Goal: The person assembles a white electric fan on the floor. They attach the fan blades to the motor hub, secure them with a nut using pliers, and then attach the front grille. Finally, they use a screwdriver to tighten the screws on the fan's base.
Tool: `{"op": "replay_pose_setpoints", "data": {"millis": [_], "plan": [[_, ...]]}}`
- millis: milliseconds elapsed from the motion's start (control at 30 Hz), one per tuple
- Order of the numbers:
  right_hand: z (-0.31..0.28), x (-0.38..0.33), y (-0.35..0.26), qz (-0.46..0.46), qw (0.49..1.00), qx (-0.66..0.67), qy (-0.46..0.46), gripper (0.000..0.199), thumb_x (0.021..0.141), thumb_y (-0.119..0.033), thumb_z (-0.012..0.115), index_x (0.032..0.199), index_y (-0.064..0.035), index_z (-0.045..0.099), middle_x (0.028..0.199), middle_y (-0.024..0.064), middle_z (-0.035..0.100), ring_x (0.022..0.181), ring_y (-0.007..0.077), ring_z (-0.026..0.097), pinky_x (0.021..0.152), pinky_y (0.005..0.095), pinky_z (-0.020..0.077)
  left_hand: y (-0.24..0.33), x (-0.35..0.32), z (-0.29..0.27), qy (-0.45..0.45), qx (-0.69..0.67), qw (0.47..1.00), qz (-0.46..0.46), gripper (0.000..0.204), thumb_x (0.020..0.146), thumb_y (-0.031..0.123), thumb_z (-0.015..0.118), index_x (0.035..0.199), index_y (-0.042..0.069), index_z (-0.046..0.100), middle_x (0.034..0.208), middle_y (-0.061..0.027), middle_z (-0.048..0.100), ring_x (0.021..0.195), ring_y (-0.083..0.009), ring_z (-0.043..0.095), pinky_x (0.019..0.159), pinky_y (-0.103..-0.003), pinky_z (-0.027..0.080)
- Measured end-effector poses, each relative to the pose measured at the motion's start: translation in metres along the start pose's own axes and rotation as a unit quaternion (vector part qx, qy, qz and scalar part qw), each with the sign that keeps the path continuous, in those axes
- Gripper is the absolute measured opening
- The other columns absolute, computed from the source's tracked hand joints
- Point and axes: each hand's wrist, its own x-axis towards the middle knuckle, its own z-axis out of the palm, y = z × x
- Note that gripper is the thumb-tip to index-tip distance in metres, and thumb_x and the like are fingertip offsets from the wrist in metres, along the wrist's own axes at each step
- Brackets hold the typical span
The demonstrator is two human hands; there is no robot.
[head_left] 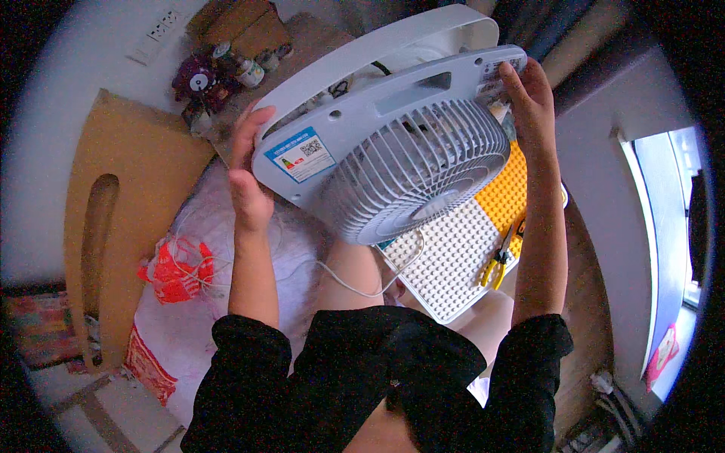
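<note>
Both hands hold up a fan housing, tilted, over my lap. Its grey back panel (355, 128) carries a round wire-like grille (430, 174) and a blue-and-white label. Behind that panel, a white outer shell (377, 38) stands apart by a gap along the upper side, with dark wiring partly visible inside. My left hand (251, 174) is closed round the left end, fingers at the shell and thumb by the panel. My right hand (531, 90) grips the upper right corner, thumb on the panel face. A thin white cord (351, 288) hangs below the grille.
Under the fan lies a studded board, white (445, 264) and orange (507, 187), with yellow-handled pliers (495, 268) on it. To the left are a red plastic bag (181, 272) on a bedsheet and a wooden panel (143, 158). A cardboard box (242, 30) sits far left; a window (664, 196) is right.
</note>
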Motion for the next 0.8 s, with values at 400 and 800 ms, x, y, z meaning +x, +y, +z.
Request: {"op": "replay_pose_setpoints", "data": {"millis": [400, 800], "plan": [[0.007, 0.010, 0.012, -0.009, 0.999, -0.031, 0.020, 0.031, 0.087, -0.021, 0.057, 0.113, -0.0040, 0.050, 0.097, 0.0023, 0.059, 0.087, 0.0103, 0.054, 0.077, 0.0234, 0.0423, 0.015, -0.011, 0.024, 0.068, 0.169, 0.983, 0.007, 0.063, 0.071, 0.022, 0.073, 0.122, 0.003, 0.043, 0.127, -0.0120, 0.039, 0.115, -0.0230, 0.039, 0.099, -0.036, 0.028], [-0.011, 0.016, 0.039, -0.110, 0.990, -0.034, 0.075, 0.035, 0.085, -0.017, 0.061, 0.114, -0.0031, 0.046, 0.113, 0.0105, 0.053, 0.098, 0.0152, 0.054, 0.083, 0.0268, 0.0430, 0.009, -0.033, 0.035, 0.137, 0.087, 0.982, -0.100, 0.085, 0.064, 0.020, 0.078, 0.130, -0.001, 0.028, 0.121, -0.0106, 0.039, 0.107, -0.0193, 0.043, 0.091, -0.032, 0.037]]}}
